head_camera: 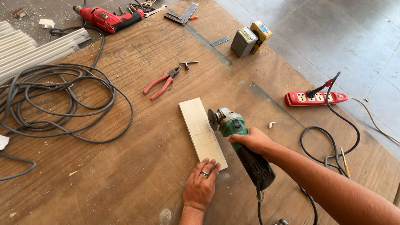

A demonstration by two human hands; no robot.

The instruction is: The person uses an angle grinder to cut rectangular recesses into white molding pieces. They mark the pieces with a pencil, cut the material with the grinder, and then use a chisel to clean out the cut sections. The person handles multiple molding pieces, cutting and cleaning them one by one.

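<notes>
A pale rectangular board piece (199, 127) with pencil lines lies on the brown plywood sheet (137, 166). My left hand (201, 185), with a ring on one finger, presses flat on the board's near end. My right hand (252, 141) grips the green body of an angle grinder (239, 139). The grinder's disc (213, 119) stands at the board's right edge. Its black rear handle points toward me, and its cable runs off below.
Red-handled pliers (160, 84) and a small key (188, 63) lie beyond the board. A grey cable coil (62, 100) fills the left side. A red drill (109, 18), a square (182, 14), two small boxes (251, 38) and a red power strip (315, 98) sit farther off.
</notes>
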